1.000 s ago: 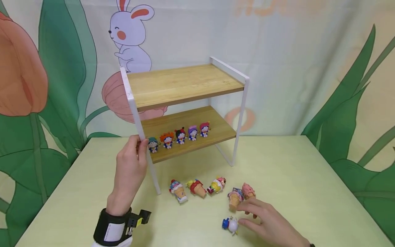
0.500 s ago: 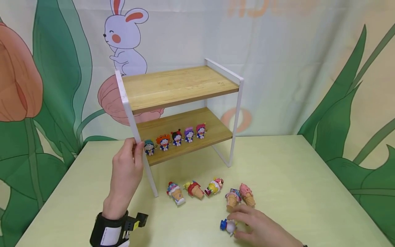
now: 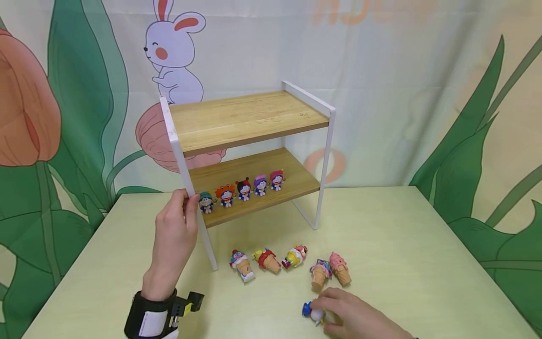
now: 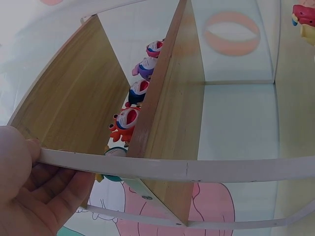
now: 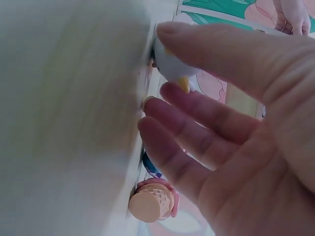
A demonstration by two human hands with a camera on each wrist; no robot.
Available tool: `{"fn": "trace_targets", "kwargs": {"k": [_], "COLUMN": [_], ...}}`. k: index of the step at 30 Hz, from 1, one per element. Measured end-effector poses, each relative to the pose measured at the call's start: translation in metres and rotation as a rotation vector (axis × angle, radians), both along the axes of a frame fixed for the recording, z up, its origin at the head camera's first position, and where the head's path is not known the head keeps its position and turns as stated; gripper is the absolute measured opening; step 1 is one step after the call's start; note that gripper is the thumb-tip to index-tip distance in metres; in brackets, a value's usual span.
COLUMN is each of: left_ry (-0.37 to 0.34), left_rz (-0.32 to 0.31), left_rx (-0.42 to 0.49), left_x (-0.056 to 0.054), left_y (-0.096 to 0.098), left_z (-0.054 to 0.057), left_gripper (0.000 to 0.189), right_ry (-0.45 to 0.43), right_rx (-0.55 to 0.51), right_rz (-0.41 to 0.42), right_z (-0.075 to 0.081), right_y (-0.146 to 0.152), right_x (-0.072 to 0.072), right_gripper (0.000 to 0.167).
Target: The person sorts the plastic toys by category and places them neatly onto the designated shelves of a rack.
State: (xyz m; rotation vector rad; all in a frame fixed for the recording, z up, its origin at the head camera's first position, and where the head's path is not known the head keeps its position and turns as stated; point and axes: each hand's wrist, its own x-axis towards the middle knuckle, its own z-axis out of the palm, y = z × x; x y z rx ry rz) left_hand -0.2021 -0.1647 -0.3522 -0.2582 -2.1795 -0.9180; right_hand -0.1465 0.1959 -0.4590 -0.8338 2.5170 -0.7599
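Note:
My left hand [image 3: 175, 230] grips the white metal frame [image 4: 162, 164] of a two-tier wooden shelf [image 3: 250, 117] at its front left post. Thumb and fingers lie on either side of the bar. My right hand [image 3: 349, 313] is low over the table, its thumb and a finger at a small white figurine with a blue hat [image 3: 315, 314]. In the right wrist view the thumb lies against the white figurine [image 5: 172, 64], while the other fingers are loosely bent below it. The figurine lies on its side on the table, partly covered by the hand.
Several blue-and-white figurines in coloured hats [image 3: 244, 189] stand in a row on the lower board. Before the shelf lie an ice-cream figurine [image 3: 243, 266], a red one [image 3: 267, 261], a yellow one [image 3: 295, 256] and two more cones [image 3: 340, 268]. A printed curtain [image 3: 381, 94] hangs behind.
My right hand has moved left and down from beside the cones onto the white figurine, its fingers closing in. The left hand keeps its grip on the frame. The camera view shifted slightly.

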Motion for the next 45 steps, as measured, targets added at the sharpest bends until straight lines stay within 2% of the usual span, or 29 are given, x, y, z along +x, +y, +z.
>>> {"fn": "trace_targets", "kwargs": {"k": [9, 22, 27, 32, 35, 39, 45], "left_ry": [-0.003, -0.010, 0.001, -0.004, -0.006, -0.005, -0.005], "left_rz": [0.000, -0.004, -0.002, -0.007, -0.011, -0.014, -0.008], "left_rx": [0.007, 0.012, 0.007, 0.014, 0.018, 0.016, 0.011], "left_x": [0.000, 0.000, 0.000, 0.000, 0.000, 0.000, 0.000], "left_y": [0.000, 0.000, -0.001, 0.000, 0.000, 0.000, 0.000], "left_z": [-0.001, -0.001, -0.001, -0.001, -0.001, -0.001, 0.000], "left_gripper": [0.014, 0.014, 0.014, 0.014, 0.015, 0.015, 0.015], "right_ry": [0.000, 0.000, -0.014, 0.048, 0.045, 0.036, 0.108], "right_rx": [-0.060, -0.033, -0.058, -0.076, -0.057, -0.025, 0.021], "right_rz": [0.010, 0.002, 0.001, 0.019, 0.023, 0.059, 0.113], "right_z": [-0.003, -0.005, -0.002, 0.001, 0.004, 0.005, 0.000], "right_y": [0.001, -0.003, -0.004, -0.005, -0.007, -0.015, -0.024], "right_x": [-0.002, -0.005, -0.005, -0.005, -0.003, 0.000, 0.004], "right_gripper": [0.028, 0.020, 0.013, 0.013, 0.010, 0.021, 0.027]}}
